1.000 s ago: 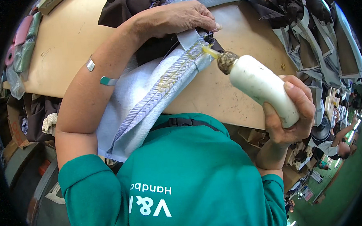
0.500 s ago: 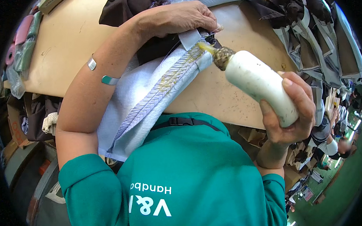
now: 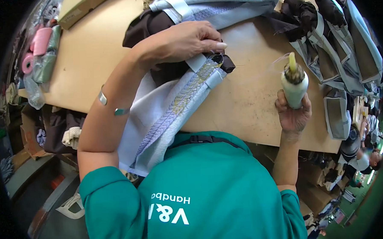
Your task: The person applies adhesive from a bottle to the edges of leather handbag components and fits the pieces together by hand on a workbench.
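My right hand (image 3: 295, 117) is wrapped round a white glue bottle (image 3: 294, 92), held upright over the right part of the table. The bottle has a crusted brown neck and a yellow nozzle, with thin glue strands trailing off to its left. With bent fingers, my left hand (image 3: 188, 42) grips the upper end of a pale blue-white fabric piece (image 3: 136, 132). Along this piece runs a zigzag-stitched seam strip (image 3: 178, 103), its upper part smeared with yellowish glue. Dark brown cloth (image 3: 153, 25) lies beneath and beyond my left hand. The left fingertips are partly hidden.
Another pale fabric piece (image 3: 233, 4) lies at the far side of the table (image 3: 242, 104). Several grey and brown sewn pieces (image 3: 346, 40) are heaped at the right. Pink and green rolls (image 3: 42, 40) and a cardboard box (image 3: 82, 11) stand at the left.
My right hand has drawn the glue bottle away from the seam strip, to the right, and turned its nozzle upward. My left hand still holds the fabric.
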Motion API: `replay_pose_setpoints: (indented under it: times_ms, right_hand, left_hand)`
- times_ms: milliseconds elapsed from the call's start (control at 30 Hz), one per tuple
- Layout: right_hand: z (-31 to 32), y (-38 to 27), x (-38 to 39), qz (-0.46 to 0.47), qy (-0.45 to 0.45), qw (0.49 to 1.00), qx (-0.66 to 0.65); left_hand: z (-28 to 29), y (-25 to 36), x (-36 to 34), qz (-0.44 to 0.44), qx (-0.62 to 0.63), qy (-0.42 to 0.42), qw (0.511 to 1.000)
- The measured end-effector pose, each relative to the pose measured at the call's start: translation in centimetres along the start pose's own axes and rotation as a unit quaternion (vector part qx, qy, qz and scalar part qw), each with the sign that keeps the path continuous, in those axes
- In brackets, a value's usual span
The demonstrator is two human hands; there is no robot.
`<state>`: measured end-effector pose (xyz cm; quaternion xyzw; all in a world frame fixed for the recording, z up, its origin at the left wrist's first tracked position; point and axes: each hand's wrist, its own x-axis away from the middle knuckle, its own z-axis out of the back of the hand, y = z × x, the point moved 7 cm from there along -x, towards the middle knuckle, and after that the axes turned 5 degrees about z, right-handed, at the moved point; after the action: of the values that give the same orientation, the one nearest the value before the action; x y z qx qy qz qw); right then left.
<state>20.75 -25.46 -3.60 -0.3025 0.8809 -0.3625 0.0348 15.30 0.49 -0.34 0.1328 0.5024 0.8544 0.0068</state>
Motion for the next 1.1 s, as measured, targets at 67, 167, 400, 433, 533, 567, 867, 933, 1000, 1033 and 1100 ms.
replay_pose_setpoints:
  times_ms: [67, 167, 400, 433, 533, 567, 867, 933, 1000, 1033, 1100]
  right_hand:
    - [2.0, 0.7, -0.8, 0.005, 0.0, 0.999, -0.041]
    - [6.8, -0.1, -1.4, 0.152, 0.122, 0.967, 0.163]
    - [5.1, 1.4, -1.5, 0.137, 0.084, 0.837, 0.523]
    - [5.0, 1.2, -1.5, 0.121, 0.087, 0.815, 0.56]
    - [-0.8, -0.5, -1.4, 0.237, -0.001, 0.51, 0.827]
    - [-3.0, -0.5, -1.0, 0.262, -0.03, 0.383, 0.885]
    - [-20.1, 0.7, -0.2, 0.332, -0.439, 0.629, 0.549]
    - [-20.4, 2.2, -1.8, 0.253, -0.462, 0.685, 0.502]
    - [-20.6, 3.6, -2.6, 0.203, -0.49, 0.733, 0.426]
    - [-21.1, 4.1, -2.6, 0.2, -0.479, 0.742, 0.425]
    - [-21.8, 4.9, -2.0, 0.192, -0.459, 0.758, 0.423]
  left_hand:
    - [1.1, 0.0, 1.0, 0.018, -0.03, 0.021, 0.999]
    - [2.8, 0.4, 3.1, 0.012, 0.049, 0.051, 0.997]
    - [8.4, 6.9, 11.4, -0.121, 0.192, 0.163, 0.96]
    - [8.8, 8.4, 12.3, -0.145, 0.174, 0.188, 0.956]
    - [8.7, 11.4, 14.8, -0.241, 0.152, 0.131, 0.949]
    - [8.3, 12.2, 15.5, -0.293, 0.148, 0.082, 0.941]
    - [6.4, 12.6, 15.4, -0.239, 0.032, 0.061, 0.969]
    - [6.8, 12.3, 16.6, -0.223, 0.023, 0.072, 0.972]
    - [7.2, 12.0, 17.4, -0.162, 0.0, 0.139, 0.977]
    - [7.4, 11.6, 18.2, -0.127, -0.011, 0.177, 0.976]
    - [8.1, 11.0, 20.7, 0.005, -0.07, 0.327, 0.943]
